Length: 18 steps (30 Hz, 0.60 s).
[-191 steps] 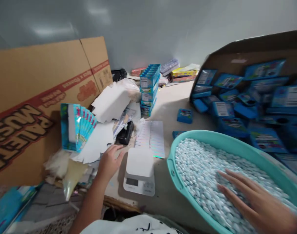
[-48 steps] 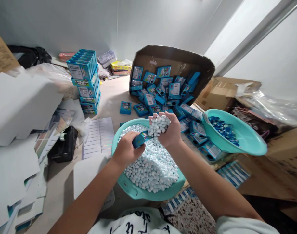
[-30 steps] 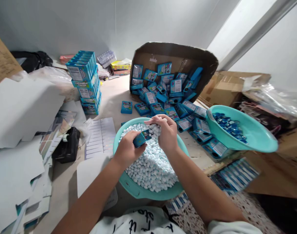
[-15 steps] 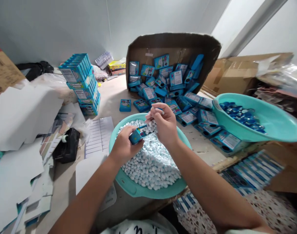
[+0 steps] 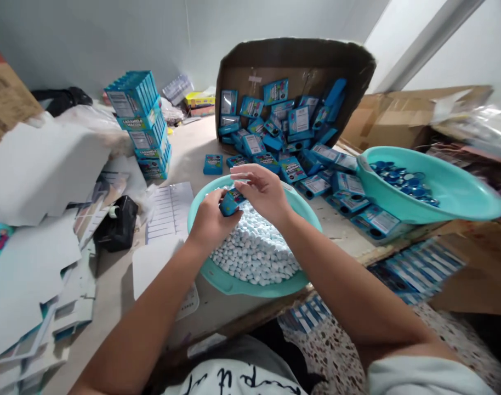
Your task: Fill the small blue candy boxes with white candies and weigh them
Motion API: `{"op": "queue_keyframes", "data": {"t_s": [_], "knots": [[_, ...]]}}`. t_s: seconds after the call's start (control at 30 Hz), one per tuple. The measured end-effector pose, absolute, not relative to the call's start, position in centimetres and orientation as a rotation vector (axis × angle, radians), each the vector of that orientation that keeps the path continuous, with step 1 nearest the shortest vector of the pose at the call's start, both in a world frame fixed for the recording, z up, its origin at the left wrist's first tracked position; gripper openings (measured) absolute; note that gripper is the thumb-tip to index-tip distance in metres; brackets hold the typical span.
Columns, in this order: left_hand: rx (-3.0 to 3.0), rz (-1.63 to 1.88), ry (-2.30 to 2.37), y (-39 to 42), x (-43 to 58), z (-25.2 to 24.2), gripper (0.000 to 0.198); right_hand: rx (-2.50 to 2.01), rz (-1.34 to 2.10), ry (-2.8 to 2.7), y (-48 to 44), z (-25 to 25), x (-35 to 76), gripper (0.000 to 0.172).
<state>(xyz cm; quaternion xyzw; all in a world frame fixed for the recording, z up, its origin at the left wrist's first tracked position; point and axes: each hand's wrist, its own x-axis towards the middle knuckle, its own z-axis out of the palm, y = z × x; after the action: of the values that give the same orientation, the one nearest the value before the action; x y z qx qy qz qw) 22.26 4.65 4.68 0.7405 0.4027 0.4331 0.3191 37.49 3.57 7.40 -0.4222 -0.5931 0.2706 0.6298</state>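
Observation:
My left hand is wrapped round a small blue candy box, held tilted over a turquoise basin. My right hand is at the far end of that box, its thumb and bent fingers against it. That end is partly hidden by the right hand, so I cannot tell whether its flap is closed. Below both hands, the basin is heaped with small white candies.
An overturned carton spills blue boxes onto the table. Right of it, a second turquoise basin holds shiny blue discs. At left stand stacked blue boxes, white card sheets and a black tape dispenser.
My right hand held white candies at the box's open end; now it has moved left onto that end, and no candies show in it. The box sits slightly higher in view.

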Motion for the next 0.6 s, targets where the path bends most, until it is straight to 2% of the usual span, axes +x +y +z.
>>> {"op": "queue_keyframes", "data": {"t_s": [0.2,0.47,0.6], "knots": [[1.973,1.152,1.016,5.0,22.1,4.4,0.025,-1.058,0.509,-1.437,3.4,7.8,37.9,0.007],[1.936,1.153,1.022,5.1,21.9,4.5,0.022,-1.133,0.311,-1.722,3.6,9.1,39.8,0.018],[1.93,1.147,1.016,5.2,21.5,4.6,0.02,-1.093,0.351,-1.76,3.6,8.8,39.8,0.028]]}}
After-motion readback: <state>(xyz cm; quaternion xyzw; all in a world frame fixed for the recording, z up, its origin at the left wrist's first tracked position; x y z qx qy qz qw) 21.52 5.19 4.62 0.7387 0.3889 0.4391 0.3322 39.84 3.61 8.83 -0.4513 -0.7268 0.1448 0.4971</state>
